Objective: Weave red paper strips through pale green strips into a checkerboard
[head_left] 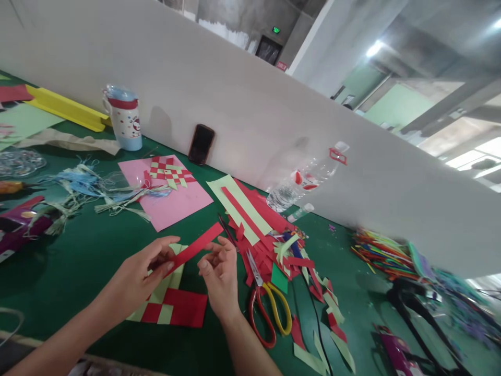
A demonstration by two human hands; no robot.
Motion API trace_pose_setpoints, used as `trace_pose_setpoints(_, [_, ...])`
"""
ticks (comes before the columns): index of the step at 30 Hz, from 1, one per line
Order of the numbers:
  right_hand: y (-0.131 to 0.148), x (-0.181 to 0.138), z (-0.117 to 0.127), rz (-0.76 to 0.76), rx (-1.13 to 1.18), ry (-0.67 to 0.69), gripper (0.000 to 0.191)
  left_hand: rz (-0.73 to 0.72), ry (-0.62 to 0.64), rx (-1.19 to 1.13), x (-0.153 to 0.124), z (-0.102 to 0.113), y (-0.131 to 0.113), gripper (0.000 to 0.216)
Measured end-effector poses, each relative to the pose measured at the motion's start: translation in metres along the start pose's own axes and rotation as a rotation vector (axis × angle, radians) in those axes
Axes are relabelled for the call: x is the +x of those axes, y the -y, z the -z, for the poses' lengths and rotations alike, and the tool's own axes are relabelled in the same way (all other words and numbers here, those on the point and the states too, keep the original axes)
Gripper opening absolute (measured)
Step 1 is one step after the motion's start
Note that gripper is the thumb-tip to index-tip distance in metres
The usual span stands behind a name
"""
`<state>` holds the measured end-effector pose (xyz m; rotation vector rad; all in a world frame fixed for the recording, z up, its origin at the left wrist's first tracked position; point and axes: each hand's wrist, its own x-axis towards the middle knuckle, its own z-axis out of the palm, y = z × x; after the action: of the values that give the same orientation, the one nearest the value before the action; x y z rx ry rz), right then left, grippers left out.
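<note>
A red paper strip point(197, 246) slants up to the right, its lower left end pinched between the thumb and fingers of my left hand point(146, 269). My right hand point(219, 277) is beside the strip's upper end, thumb and loosely curled fingers apart; whether a fingertip touches the strip I cannot tell. Below both hands lies a woven piece of red and pale green paper point(183, 307), partly covered by my left hand. Scissors point(260, 297) with one red and one yellow handle rest to the right of my right hand.
Behind lie pink paper point(182, 206) with a small checkered weave point(166, 169), tassels point(84, 180) and red paper scraps point(260, 258). A cup point(126, 122), phone point(201, 144) and tilted plastic bottle point(301, 183) stand along the partition. Paper offcuts point(334, 318) and pipe cleaners point(385, 256) are at right.
</note>
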<state>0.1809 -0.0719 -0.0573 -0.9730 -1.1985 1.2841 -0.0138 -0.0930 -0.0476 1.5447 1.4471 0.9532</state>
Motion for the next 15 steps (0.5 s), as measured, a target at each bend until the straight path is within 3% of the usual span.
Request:
trace_pose_setpoints(5, [-0.005, -0.005, -0.006, -0.028, 0.031, 0.044, 0.058, 0.011, -0.017, 0.062, -0.002, -0.001, -0.003, 0.034])
trace_pose_setpoints(15, [0.002, -0.010, -0.008, -0.013, -0.166, 0.202, 0.044, -0.034, -0.119, 0.070, 0.002, 0.005, -0.016, 0.018])
